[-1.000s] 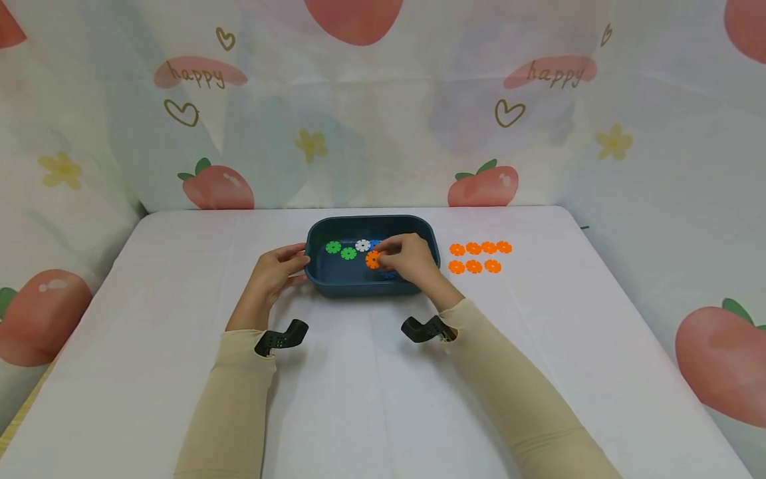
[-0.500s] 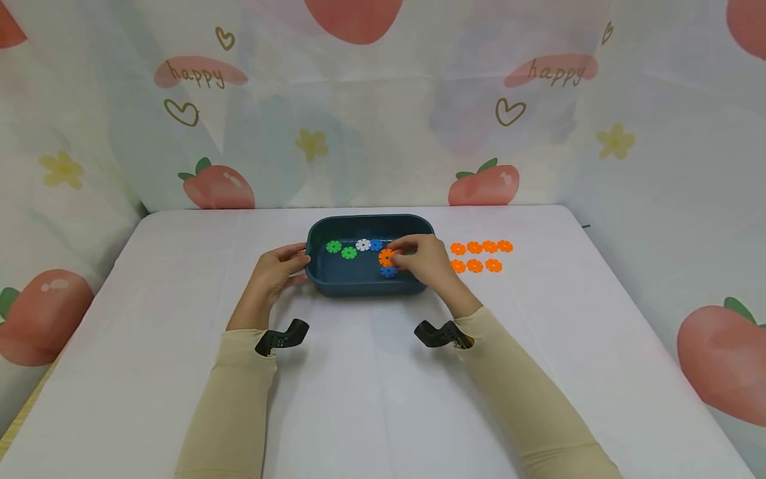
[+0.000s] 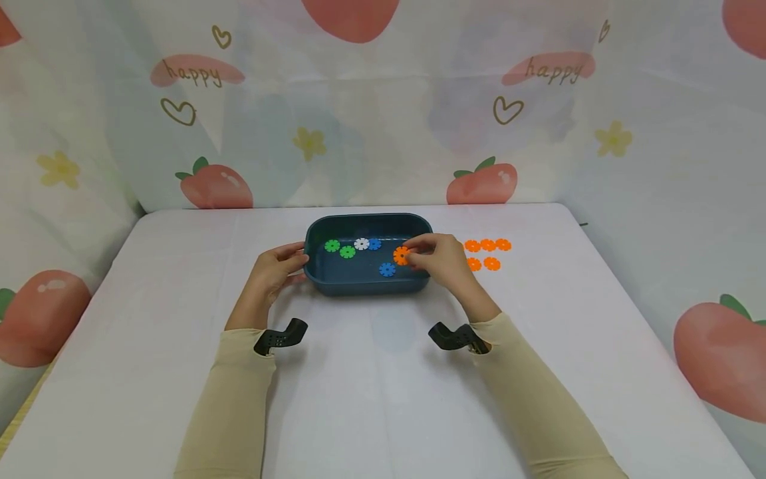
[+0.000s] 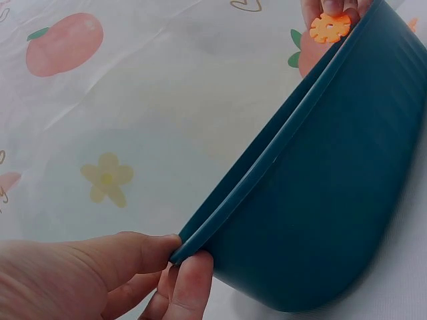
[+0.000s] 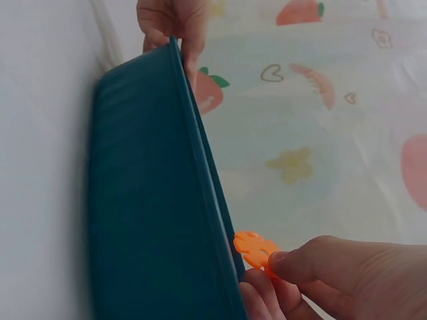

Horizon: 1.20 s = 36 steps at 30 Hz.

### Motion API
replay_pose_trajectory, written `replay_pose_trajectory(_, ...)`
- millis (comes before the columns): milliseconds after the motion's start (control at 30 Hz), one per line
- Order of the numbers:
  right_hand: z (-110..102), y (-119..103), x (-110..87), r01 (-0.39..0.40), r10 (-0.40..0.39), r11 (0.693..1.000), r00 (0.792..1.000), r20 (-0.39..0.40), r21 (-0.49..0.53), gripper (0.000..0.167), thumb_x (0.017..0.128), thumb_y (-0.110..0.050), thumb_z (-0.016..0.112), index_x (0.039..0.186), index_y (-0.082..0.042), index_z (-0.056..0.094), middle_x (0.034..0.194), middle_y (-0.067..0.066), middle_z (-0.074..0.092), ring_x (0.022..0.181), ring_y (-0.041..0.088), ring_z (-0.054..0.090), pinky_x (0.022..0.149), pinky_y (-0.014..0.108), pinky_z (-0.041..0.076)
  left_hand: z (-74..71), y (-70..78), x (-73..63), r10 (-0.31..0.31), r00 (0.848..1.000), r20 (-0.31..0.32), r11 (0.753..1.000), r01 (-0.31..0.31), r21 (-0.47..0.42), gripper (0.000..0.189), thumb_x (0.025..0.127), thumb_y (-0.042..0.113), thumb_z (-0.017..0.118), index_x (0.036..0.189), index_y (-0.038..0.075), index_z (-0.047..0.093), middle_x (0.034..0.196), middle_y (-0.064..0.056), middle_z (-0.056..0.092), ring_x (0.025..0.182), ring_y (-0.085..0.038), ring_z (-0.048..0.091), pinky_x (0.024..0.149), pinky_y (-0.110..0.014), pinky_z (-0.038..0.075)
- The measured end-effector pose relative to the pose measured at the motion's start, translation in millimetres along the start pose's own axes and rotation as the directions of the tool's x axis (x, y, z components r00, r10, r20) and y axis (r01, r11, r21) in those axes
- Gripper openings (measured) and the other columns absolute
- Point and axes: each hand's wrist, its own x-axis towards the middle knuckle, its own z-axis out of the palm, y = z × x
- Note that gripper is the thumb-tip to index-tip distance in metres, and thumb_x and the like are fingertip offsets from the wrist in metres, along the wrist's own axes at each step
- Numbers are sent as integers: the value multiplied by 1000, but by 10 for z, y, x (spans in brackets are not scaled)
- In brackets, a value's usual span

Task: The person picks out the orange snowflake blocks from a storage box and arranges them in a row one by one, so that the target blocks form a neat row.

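Observation:
My left hand (image 3: 276, 271) pinches the left rim of a dark teal plastic tub (image 3: 359, 290), thumb on top and fingers below, as the left wrist view shows. Between thumb and fingers of my right hand (image 3: 445, 263) is an orange notched disc (image 3: 401, 255), held over the right part of the tub. In the right wrist view the same orange disc (image 5: 255, 248) shows close to the tub's rim (image 5: 200, 157). Inside the tub lie two green discs (image 3: 332, 245), a white disc (image 3: 362, 244) and two blue discs (image 3: 387, 269).
Right of the tub, several orange discs (image 3: 491, 263) lie in two rows on the white tablecloth (image 3: 359, 399), partly hidden by my right hand. A printed fabric backdrop (image 3: 383, 133) rises behind and beside the table.
My right hand has moved right across the tub with the orange disc in its fingers, uncovering the blue discs. The left hand and the tub have stayed in place.

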Motion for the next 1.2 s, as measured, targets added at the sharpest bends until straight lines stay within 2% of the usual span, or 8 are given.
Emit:
replay_pose_trajectory(133, -89, 41, 0, 7, -6, 1000, 1000, -9, 22, 24, 90, -12, 69, 113, -4, 72, 100, 15, 69, 81, 28, 72, 78, 38, 59, 2, 0, 1, 2, 1000, 1, 1000, -2, 1, 44, 98, 9, 60, 142, 8, 53, 122, -8, 54, 90, -10, 63, 86, -29, 56)
replay_pose_trajectory(400, -321, 160, 22, -33, 35, 996, 999, -25, 79, 27, 92, -12, 66, 117, -2, 69, 110, 18, 69, 84, 23, 72, 75, 27, 59, -6, 5, -4, -1, 1000, 6, 1000, 1, 2, 45, 98, 10, 61, 142, 8, 53, 119, -6, 54, 94, -13, 63, 81, -25, 57)
replay_pose_trajectory(667, -565, 275, 27, -84, 88, 992, 995, -41, 93, 29, 94, -16, 65, 121, -4, 67, 112, 19, 68, 91, 28, 72, 83, 33, 58, -12, 14, -14, 3, 1000, 14, 1000, -3, -1, 46, 97, 11, 61, 142, 7, 52, 116, -4, 54, 87, -7, 63, 83, -26, 57)
replay_pose_trajectory(800, -679, 349, 0, -100, 105, 991, 992, -67, 85, 30, 96, -16, 63, 122, -2, 66, 116, 20, 66, 90, 24, 71, 79, 25, 58, 7, 13, -17, 3, 1000, 17, 1000, -3, -6, 46, 97, 10, 61, 142, 7, 52, 115, -4, 54, 94, -12, 63, 78, -23, 57)
replay_pose_trajectory(900, -748, 385, -12, -112, 118, 990, 990, -78, 82, 31, 97, -16, 61, 123, 0, 65, 118, 21, 64, 84, 16, 69, 78, 22, 57, 14, 17, -19, 1, 1000, 16, 1000, -1, -9, 46, 97, 10, 61, 142, 6, 52, 115, -4, 54, 98, -15, 63, 74, -20, 57)
replay_pose_trajectory(1133, -843, 484, 11, -157, 163, 985, 983, -80, 76, 36, 99, -21, 59, 128, 0, 62, 124, 22, 62, 105, 34, 65, 79, 18, 55, 3, 27, -26, -2, 1000, 7, 1000, 2, 2, 46, 97, 10, 61, 142, 7, 53, 117, -5, 53, 93, -11, 63, 82, -25, 57)
replay_pose_trajectory(1200, -871, 505, 7, -157, 164, 985, 983, -89, 75, 36, 99, -21, 59, 128, 1, 62, 124, 22, 61, 101, 30, 66, 76, 16, 55, -2, 26, -26, -4, 1000, 8, 1000, 3, 3, 46, 97, 11, 61, 142, 8, 52, 118, -6, 53, 92, -10, 63, 83, -26, 57)
